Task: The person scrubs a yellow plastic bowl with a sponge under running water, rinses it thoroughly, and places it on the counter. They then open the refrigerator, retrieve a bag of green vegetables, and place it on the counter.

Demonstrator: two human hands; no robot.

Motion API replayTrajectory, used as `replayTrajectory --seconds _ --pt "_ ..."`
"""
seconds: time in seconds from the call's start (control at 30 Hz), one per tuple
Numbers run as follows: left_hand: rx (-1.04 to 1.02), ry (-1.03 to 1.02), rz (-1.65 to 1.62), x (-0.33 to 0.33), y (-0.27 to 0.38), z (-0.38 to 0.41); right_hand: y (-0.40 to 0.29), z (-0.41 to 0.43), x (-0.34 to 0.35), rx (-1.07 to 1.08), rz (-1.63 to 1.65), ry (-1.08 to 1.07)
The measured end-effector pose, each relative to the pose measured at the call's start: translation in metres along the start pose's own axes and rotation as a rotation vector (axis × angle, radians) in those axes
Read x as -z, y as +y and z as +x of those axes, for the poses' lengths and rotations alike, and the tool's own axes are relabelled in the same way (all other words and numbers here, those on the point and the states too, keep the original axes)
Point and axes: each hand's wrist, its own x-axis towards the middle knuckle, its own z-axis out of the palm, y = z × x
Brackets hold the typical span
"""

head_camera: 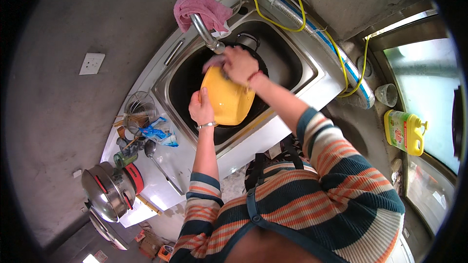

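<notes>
My left hand point(202, 109) grips the side of a yellow plastic basin point(228, 98), thumb on the near face. The basin is tilted on its side over the stainless steel sink point(305, 47). My right hand point(239, 65) is blurred and presses at the basin's upper part, just below the faucet spout point(217, 46). A pinkish, blurred thing point(213, 63), perhaps a cloth, shows by its fingers; whether they grip it is unclear. Beneath the basin sits a large dark pan point(186, 76), partly hidden. Behind it is a metal pot with a handle point(248, 40).
A pink towel point(201, 5) drapes over the faucet. Left of the sink are a wire basket point(139, 107), a blue plastic packet point(159, 131), a ladle point(150, 149) and a steel steamer pot point(104, 190). At right are a foil-wrapped pipe point(325, 40), a yellow hose point(304, 18) and a yellow detergent jug point(405, 131).
</notes>
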Motion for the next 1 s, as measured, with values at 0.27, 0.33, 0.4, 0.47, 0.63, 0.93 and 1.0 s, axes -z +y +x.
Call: replayTrajectory --seconds 0.27,0.33,0.4,0.47,0.63,0.93,1.0 --pt "-0.003 0.038 -0.253 -0.001 -0.029 -0.007 -0.028 -0.033 -0.013 0.327 0.120 0.031" --pt "0.028 0.051 -0.377 -0.001 -0.042 -0.006 -0.043 -0.038 -0.002 0.272 0.076 -0.017" --pt "0.149 0.035 -0.553 0.001 -0.034 -0.008 -0.020 -0.010 -0.002 0.243 0.072 -0.033" --pt "0.155 0.081 -0.596 0.000 -0.037 -0.013 0.029 0.038 -0.015 -0.020 -0.012 -0.211" --pt "0.217 -0.050 -0.696 0.015 -0.048 -0.011 0.047 0.041 -0.007 -0.270 0.156 -0.364" --pt "-0.067 -0.153 -0.327 0.001 -0.020 0.005 -0.023 -0.003 0.010 0.404 0.260 0.037" --pt "-0.129 -0.116 -0.269 -0.003 -0.022 0.003 -0.046 -0.024 0.008 0.475 0.229 0.057"
